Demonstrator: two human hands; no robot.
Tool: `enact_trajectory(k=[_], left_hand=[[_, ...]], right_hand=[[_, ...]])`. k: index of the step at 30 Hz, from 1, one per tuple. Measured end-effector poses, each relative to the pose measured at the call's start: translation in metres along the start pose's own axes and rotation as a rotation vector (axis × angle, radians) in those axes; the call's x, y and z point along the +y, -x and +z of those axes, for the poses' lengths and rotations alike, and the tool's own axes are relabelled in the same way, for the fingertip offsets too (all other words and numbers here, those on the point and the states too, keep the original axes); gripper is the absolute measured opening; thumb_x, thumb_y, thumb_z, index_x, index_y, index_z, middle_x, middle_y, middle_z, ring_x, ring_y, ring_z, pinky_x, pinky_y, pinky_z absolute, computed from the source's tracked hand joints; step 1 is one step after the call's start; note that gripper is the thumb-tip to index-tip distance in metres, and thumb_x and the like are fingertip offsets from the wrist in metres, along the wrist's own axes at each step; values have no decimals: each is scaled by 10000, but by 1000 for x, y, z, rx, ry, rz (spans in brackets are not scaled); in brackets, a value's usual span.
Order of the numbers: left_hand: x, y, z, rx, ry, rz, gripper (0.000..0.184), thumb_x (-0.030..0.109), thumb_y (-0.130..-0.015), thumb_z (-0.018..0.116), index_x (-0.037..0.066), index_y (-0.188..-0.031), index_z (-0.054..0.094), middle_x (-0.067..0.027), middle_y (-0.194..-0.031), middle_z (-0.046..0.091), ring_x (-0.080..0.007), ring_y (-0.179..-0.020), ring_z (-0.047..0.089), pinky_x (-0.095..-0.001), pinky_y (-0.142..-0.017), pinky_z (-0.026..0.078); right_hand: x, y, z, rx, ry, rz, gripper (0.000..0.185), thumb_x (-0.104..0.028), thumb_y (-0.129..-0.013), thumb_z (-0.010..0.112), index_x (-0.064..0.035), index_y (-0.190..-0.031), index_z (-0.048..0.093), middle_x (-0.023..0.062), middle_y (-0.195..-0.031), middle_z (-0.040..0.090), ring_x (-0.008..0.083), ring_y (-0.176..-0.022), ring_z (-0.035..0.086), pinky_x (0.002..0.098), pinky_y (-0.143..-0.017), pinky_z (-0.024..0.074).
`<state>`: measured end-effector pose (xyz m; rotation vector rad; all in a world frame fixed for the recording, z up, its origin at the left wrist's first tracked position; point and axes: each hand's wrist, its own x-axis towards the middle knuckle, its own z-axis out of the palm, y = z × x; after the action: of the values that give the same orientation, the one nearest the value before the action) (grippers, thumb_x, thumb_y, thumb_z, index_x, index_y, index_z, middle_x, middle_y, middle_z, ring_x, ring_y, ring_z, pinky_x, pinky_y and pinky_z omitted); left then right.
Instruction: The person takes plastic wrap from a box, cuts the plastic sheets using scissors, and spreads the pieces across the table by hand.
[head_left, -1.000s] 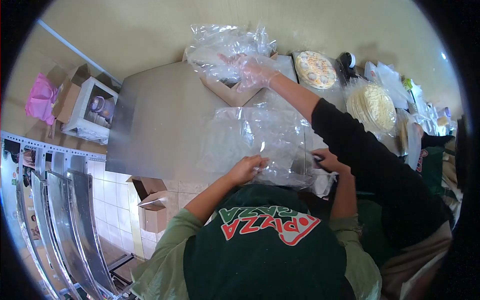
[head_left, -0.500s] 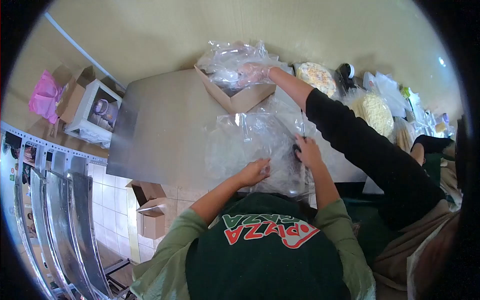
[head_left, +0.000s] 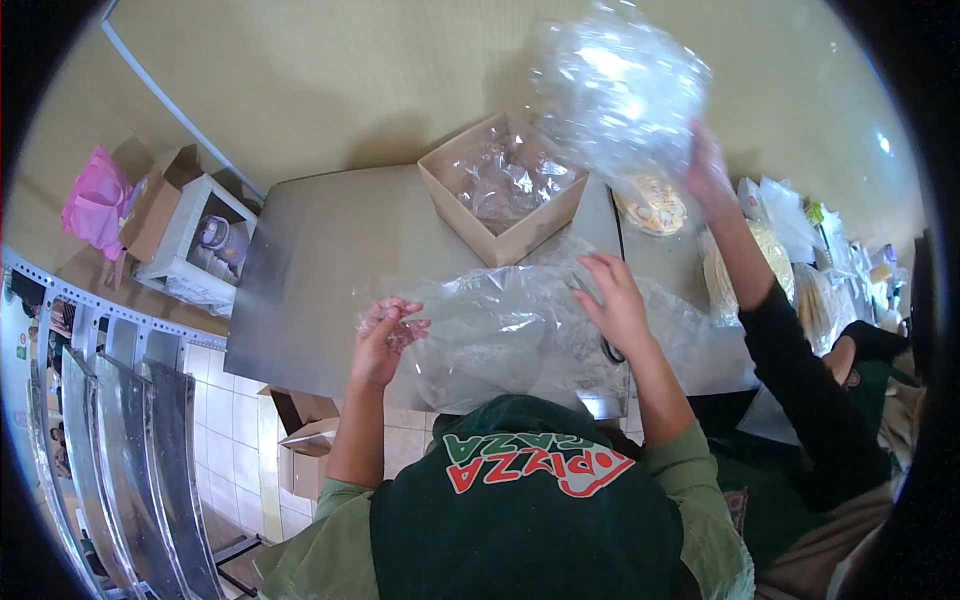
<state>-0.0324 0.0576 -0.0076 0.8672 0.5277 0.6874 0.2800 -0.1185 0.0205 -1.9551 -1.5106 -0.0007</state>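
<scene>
"Steel table (head_left: 310, 300), beige wall (head_left: 300, 100). Changes?"

"Co-worker's hand (head_left: 708, 165) left the cardboard box (head_left: 537, 230), now raises a plastic bundle (head_left: 625, 95). Left hand (head_left: 378, 345) shifted leftward."

"Clear plastic sheet (head_left: 485, 345)?"

"On table, running from left hand to beneath right hand (head_left: 612, 305). Left's curled, film over fingers; can't tell if gripping. Right's open, fingers spread."

"Unclear?"

"Sheet edges blur together; black loop (head_left: 611, 351) by right wrist, rest hidden."
</scene>
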Motion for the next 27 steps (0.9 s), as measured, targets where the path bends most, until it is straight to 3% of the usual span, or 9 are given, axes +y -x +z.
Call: enact_trajectory(k=[2,5,8,11,14,18,20,25,27], left_hand=[[9,-12,-4,-15,0,12,160,156,-905,520,47,-1017,554,-130,-1103,590,-266,-941,609,-378,-788,504],[20,-43,20,-97,-782,172,121,122,-864,563,70,-954,625,-137,-1236,514,-298,-1085,533,-402,-876,453],[29,-76,63,-186,-1521,700,119,90,-807,603,109,-898,678,-143,-1372,377,-342,-1244,366,-415,-991,345],[30,-107,93,-327,-1369,773,158,112,-735,645,150,-879,698,-141,-1438,264,-360,-1321,209,-447,-1057,229],[40,-114,118,-319,-1395,1010,230,149,-669,693,167,-898,688,-96,-1453,267,-329,-1344,169,-464,-1074,180],[35,-111,162,-793,-1625,1451,223,186,-655,692,181,-877,670,-80,-1468,238,-346,-1352,145,-526,-1073,133],[25,-103,210,-1058,-1641,1618,216,192,-659,691,185,-872,660,-77,-1473,225,-358,-1356,128,-547,-1069,121],[6,-128,259,-1136,-1402,1031,142,201,-695,685,166,-832,683,-101,-1474,212,-370,-1356,127,-550,-1068,119],[-17,-135,265,-1185,-1410,938,109,200,-717,678,152,-814,690,-114,-1474,203,-375,-1355,125,-551,-1067,119]], right_hand=[[-15,-36,14,2,69,-136,518,-77,-711,668,-129,-1199,502,140,-1223,464,329,-1110,461,401,-932,391],[-9,-80,41,69,456,-277,498,-46,-705,650,-118,-1176,506,134,-1256,434,356,-1127,436,439,-942,374],[-10,-101,32,142,280,-194,484,-86,-706,649,-136,-1164,501,127,-1209,476,329,-1154,420,446,-926,390],[-7,-102,17,479,20,-216,473,-100,-708,654,-130,-1155,503,136,-1175,497,336,-1116,442,449,-906,403],[5,-92,27,377,69,-182,463,-129,-724,659,-104,-1156,495,140,-1129,517,344,-1074,459,450,-891,411],[47,-61,48,-97,29,-61,546,-148,-716,679,-88,-1212,459,141,-1157,498,328,-1070,481,421,-905,413],[28,-26,45,11,-584,113,600,-128,-715,669,-97,-1259,416,132,-1181,480,302,-1067,494,402,-888,430],[37,97,38,619,-1333,1062,692,-76,-749,640,-90,-1343,284,99,-1212,461,265,-1080,495,401,-811,493],[56,129,24,797,-1326,1037,684,-144,-784,627,-114,-1363,264,88,-1195,473,261,-1073,506,395,-816,488]])
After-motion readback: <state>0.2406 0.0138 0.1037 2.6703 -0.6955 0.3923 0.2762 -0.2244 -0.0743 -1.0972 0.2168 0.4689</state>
